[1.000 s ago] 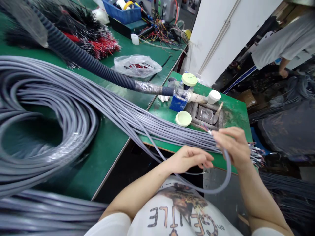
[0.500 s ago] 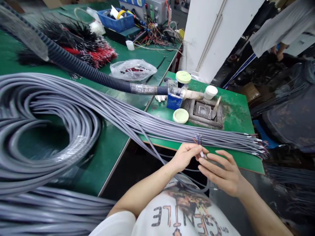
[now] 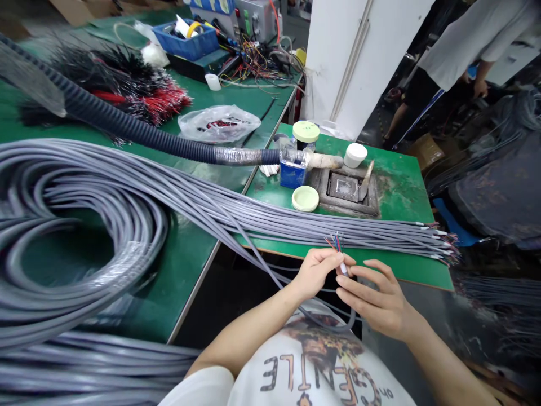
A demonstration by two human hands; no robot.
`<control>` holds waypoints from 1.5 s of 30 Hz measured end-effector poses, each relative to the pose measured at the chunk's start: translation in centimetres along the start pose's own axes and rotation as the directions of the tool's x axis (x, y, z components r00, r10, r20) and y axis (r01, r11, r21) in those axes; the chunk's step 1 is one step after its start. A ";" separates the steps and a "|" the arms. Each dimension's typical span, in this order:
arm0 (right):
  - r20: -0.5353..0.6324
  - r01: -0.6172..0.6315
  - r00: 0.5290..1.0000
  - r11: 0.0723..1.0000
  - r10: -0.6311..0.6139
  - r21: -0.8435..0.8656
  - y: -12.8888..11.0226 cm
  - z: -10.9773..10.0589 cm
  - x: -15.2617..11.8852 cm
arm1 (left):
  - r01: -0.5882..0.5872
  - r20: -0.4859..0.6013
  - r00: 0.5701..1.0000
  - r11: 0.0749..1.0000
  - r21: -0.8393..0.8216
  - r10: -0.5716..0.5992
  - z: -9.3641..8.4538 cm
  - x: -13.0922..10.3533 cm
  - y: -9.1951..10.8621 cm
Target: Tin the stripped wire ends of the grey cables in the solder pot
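In front of my shirt I hold the end of a grey multi-core cable [image 3: 344, 273]. Thin coloured wires [image 3: 337, 242], red, blue and dark among them, fan upward from it, and a short white band sits just below them. My left hand [image 3: 320, 270] pinches this end between thumb and fingers. My right hand [image 3: 382, 299] curves round the cable from the other side, its fingertips against it and its outer fingers loosely spread. Just beyond my hands lies a long bundle of grey cables [image 3: 304, 225], with stripped, coloured ends at the right.
A big coil of cables [image 3: 139, 265] lies at left. A ridged hose [image 3: 177, 144] leads to a nozzle over a solder pot [image 3: 344, 187]. Around it stand a blue box [image 3: 293, 173], a pale green dish [image 3: 305, 198] and a white cup [image 3: 355, 155]. A person [image 3: 465, 45] is at far right.
My view has shifted slightly. The coloured wires now stand more upright and fanned above my left fingers. Both hands stay at the cable end.
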State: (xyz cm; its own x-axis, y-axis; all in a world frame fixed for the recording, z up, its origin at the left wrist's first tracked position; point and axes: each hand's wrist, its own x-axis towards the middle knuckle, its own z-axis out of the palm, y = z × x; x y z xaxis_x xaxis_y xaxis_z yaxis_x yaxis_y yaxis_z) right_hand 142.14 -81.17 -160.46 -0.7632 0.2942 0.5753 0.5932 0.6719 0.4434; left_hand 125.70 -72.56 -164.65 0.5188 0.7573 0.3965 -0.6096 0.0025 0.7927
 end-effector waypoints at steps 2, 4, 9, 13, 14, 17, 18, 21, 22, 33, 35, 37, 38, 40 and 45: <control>-0.039 -0.026 0.999 0.999 0.028 0.032 -0.1 0.1 0.3 | 0.001 -0.009 1.000 1.000 0.009 -0.001 0.0 0.0 0.0; -0.054 -0.040 0.998 0.998 0.043 0.057 -0.2 0.2 0.4 | 0.003 -0.014 1.000 1.000 0.016 -0.002 0.0 0.0 0.0; -0.055 -0.048 0.997 0.995 0.053 0.082 -0.3 0.5 0.4 | -0.001 -0.011 1.000 1.000 0.019 0.001 0.0 -0.1 0.0; -0.045 -0.039 0.998 0.996 0.043 0.085 -0.3 0.4 0.4 | -0.010 -0.020 1.000 1.000 0.020 0.010 -0.1 0.0 -0.1; -0.047 -0.037 0.998 0.996 0.041 0.084 -0.3 0.3 0.5 | -0.017 -0.029 0.999 1.000 0.024 0.018 -0.1 0.0 -0.1; -0.062 -0.036 0.997 0.996 0.041 0.078 -0.5 0.2 0.8 | -0.075 -0.060 0.995 0.993 0.090 0.080 -0.1 0.1 0.0; -0.066 -0.040 0.997 0.996 0.046 0.077 -0.5 0.2 0.8 | -0.112 -0.059 0.991 0.982 0.153 0.122 -0.1 0.1 0.0; -0.046 -0.071 0.996 0.994 0.074 0.079 -0.9 0.2 0.0 | -0.309 0.032 0.945 0.852 0.423 0.327 0.1 0.1 0.0; -0.018 -0.092 0.995 0.992 0.094 0.081 -1.1 0.1 -0.8 | -0.378 0.087 0.917 0.780 0.498 0.389 0.1 0.2 -0.1; 0.726 -0.837 0.367 0.548 0.582 -0.016 -3.0 -2.5 -13.2 | -0.448 0.453 0.814 -0.105 0.888 0.362 -1.1 3.1 -1.0; 0.721 -0.893 0.344 0.448 0.601 0.053 -2.8 -2.0 -12.0 | -0.392 0.453 0.823 -0.235 0.889 0.343 -0.7 4.1 -1.6; 0.715 -0.920 0.366 0.347 0.595 0.181 -2.5 -0.6 -10.5 | -0.353 0.450 0.824 -0.308 0.883 0.345 -0.3 5.3 -2.0; 0.719 -0.923 0.383 0.273 0.580 0.271 -2.3 0.4 -9.8 | -0.347 0.453 0.820 -0.326 0.879 0.350 -0.1 5.8 -2.0; 0.719 -0.877 0.423 0.051 0.552 0.478 -1.8 2.4 -8.8 | -0.367 0.472 0.803 -0.322 0.873 0.364 0.2 6.3 -1.8; 0.330 -0.328 0.320 -0.223 0.888 0.918 1.4 4.1 -7.2 | -0.508 0.541 0.755 -0.192 0.840 0.370 1.0 4.1 0.0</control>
State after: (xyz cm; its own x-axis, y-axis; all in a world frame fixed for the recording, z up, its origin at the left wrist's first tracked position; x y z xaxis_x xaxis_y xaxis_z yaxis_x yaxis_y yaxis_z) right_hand 147.37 -79.55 -166.78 0.1977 0.9151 0.3513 -0.1172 0.3779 -0.9184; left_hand 128.44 -70.14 -162.56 0.4908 0.2198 0.8431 0.3572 -0.9334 0.0354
